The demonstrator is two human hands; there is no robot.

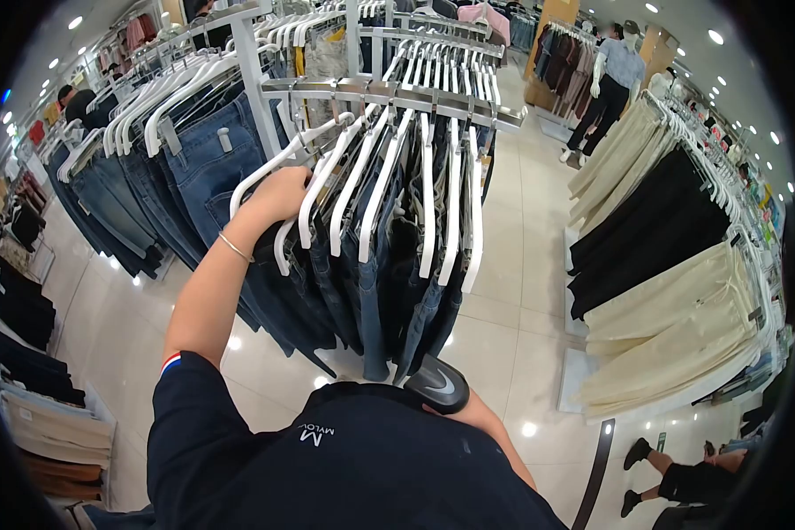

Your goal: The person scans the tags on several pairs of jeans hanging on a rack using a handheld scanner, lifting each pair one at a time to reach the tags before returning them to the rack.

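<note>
Hanging from a metal rail (362, 91): dark blue jeans (371, 309) on white hangers (384, 185). Left hand (284, 193): fingers curled around the leftmost white hanger (258, 177). Right hand (430, 409): mostly hidden beneath a dark grey object (439, 385); grip cannot be told. Markings: pale swoosh on that object; white "M" and "MYLO", remainder unclear, on the black shirt (327, 468); red, white and blue sleeve band (171, 362). Right side: cream trousers (671, 327), black trousers (649, 225).

Left hand (284, 193) among white hangers (427, 194)
</note>
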